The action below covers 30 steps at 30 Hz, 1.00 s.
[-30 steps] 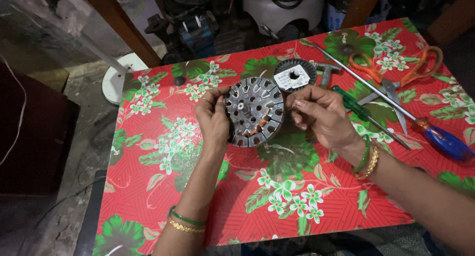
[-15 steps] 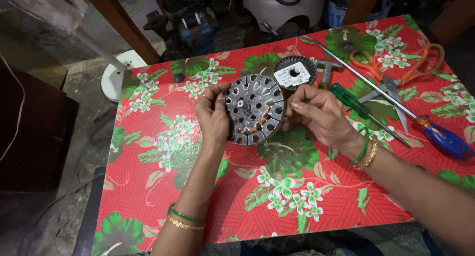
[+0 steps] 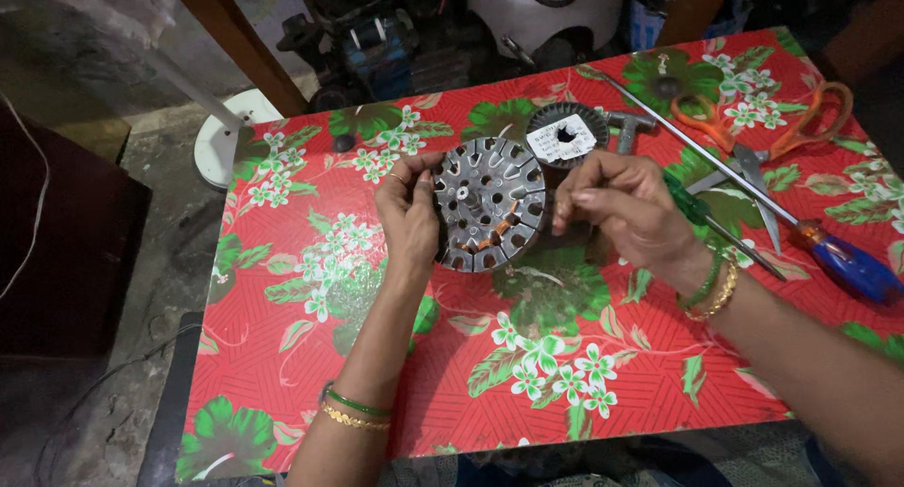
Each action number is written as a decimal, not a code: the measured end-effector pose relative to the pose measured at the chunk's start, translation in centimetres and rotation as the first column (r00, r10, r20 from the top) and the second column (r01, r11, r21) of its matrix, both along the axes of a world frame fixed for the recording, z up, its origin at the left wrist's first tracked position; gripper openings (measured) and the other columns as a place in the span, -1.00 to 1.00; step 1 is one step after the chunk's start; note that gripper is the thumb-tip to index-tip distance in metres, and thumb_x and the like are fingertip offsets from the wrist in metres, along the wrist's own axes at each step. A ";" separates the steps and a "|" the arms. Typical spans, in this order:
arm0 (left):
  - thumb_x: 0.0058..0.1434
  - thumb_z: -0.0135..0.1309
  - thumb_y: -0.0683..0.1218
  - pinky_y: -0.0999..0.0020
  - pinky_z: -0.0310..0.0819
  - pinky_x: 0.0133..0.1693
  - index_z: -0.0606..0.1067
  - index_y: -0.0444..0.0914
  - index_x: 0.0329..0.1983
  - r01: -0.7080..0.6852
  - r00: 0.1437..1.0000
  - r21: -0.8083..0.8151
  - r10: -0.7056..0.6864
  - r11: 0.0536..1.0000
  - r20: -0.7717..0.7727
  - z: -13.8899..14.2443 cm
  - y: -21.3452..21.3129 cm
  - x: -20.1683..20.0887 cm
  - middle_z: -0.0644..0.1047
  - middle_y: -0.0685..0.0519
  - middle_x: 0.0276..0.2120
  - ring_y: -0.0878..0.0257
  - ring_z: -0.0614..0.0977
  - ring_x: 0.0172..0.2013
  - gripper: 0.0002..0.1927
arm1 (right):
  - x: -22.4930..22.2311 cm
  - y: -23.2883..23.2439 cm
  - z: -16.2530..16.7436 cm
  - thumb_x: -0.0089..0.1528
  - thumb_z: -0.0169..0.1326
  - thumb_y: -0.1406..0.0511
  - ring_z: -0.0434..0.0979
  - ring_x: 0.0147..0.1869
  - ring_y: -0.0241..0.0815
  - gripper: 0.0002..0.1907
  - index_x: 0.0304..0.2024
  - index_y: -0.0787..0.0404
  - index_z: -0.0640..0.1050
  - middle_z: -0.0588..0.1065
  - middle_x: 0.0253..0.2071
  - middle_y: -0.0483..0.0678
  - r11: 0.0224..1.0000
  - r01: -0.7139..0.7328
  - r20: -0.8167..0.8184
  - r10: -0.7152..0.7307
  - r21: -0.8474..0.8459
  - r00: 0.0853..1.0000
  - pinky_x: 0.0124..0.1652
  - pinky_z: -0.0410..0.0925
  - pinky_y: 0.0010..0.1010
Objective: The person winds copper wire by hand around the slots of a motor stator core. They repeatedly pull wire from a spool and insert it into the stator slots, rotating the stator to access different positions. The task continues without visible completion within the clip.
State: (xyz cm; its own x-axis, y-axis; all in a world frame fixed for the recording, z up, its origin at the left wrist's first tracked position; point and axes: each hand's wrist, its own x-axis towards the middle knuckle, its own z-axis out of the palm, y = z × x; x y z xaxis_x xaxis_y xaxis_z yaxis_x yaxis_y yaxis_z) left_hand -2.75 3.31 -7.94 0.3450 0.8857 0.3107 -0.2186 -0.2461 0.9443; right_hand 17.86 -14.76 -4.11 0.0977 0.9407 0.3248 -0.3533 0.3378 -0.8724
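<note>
Gripping slotted metal disc (image 3: pixel 492 202), both hands' fingers (image 3: pixel 414 181)

Floral table (image 3: pixel 282 355); scissors (image 3: pixel 800 129), screwdrivers (image 3: pixel 829 251), toothed disc (image 3: pixel 565 129) atop.

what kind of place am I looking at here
Probably a small home repair workshop: both hands hold a slotted metal motor core over a flowered table cover, with a long screwdriver and orange scissors beside it.

Both hands grip a round grey slotted motor core (image 3: pixel 492 202): left hand (image 3: pixel 410 214) on its left edge, right hand (image 3: pixel 621 209) on its right. Beyond it lies a smaller ribbed disc (image 3: pixel 565 134); right of it, orange-handled scissors (image 3: pixel 782 134) on the floral bench (image 3: pixel 311 355).
</note>
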 end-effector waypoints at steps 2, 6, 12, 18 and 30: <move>0.39 -0.12 -0.32 0.47 0.44 -0.08 0.55 -0.36 -0.06 0.005 1.000 -0.004 -0.005 1.000 0.005 -0.1 0.1 0.0 0.60 0.07 -0.21 0.39 0.56 -0.20 -0.78 | -0.1 0.4 -0.4 0.32 0.11 0.44 0.57 -0.17 -0.16 -0.94 -0.22 0.34 0.48 0.52 -0.23 0.05 0.998 0.053 0.070 -0.052 -0.018 0.996 -0.11 0.51 -0.23; 0.39 -0.11 -0.32 0.46 0.44 -0.09 0.55 -0.37 -0.07 0.018 0.999 -0.030 -0.017 0.999 0.038 -0.5 0.4 0.1 0.61 0.08 -0.21 0.39 0.56 -0.21 -0.79 | 0.1 0.6 -0.5 0.24 0.16 0.46 0.59 -0.25 -0.19 -0.87 -0.19 0.31 0.47 0.52 -0.28 0.01 0.999 0.045 0.121 -0.041 -0.030 0.992 -0.20 0.50 -0.28; 0.36 -0.04 -0.29 0.46 0.44 -0.06 0.57 -0.36 -0.08 0.074 0.989 -0.050 -0.067 0.996 0.128 -0.9 0.7 0.1 0.60 0.08 -0.21 0.38 0.57 -0.19 -0.82 | 0.1 0.5 0.1 0.23 0.17 0.42 0.54 -0.28 -0.33 -0.79 -0.09 0.30 0.50 0.51 -0.32 -0.07 0.992 0.116 0.236 -0.101 -0.052 0.966 -0.26 0.46 -0.44; 0.39 0.02 -0.15 0.47 0.40 -0.04 0.61 -0.38 -0.06 0.047 0.995 -0.012 -0.046 0.999 0.093 -0.5 0.7 -0.5 0.62 0.07 -0.22 0.39 0.55 -0.19 -0.77 | -0.4 0.4 -0.8 0.16 0.29 0.47 0.52 -0.19 -0.41 -0.80 -0.23 0.33 0.52 0.52 -0.26 -0.13 0.993 0.110 0.355 -0.088 -0.042 0.931 -0.18 0.43 -0.53; 0.33 0.09 -0.16 0.46 0.43 0.03 0.60 -0.41 -0.04 0.101 0.983 -0.024 -0.096 0.995 0.154 -0.5 0.6 -0.4 0.60 0.09 -0.20 0.39 0.57 -0.14 -0.75 | -0.2 0.4 -1.2 0.21 0.22 0.47 0.54 -0.15 -0.41 -0.87 -0.18 0.36 0.60 0.57 -0.23 -0.13 0.990 0.131 0.391 -0.098 -0.060 0.915 -0.13 0.42 -0.53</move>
State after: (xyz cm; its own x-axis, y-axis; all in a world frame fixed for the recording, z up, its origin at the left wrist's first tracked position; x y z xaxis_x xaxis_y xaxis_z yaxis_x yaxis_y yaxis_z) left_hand -3.13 3.95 -8.43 0.3815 0.8600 0.3389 -0.3826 -0.1868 0.9048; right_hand 17.68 -14.39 -5.26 0.0892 0.9559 0.2800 0.0535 0.2761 -0.9596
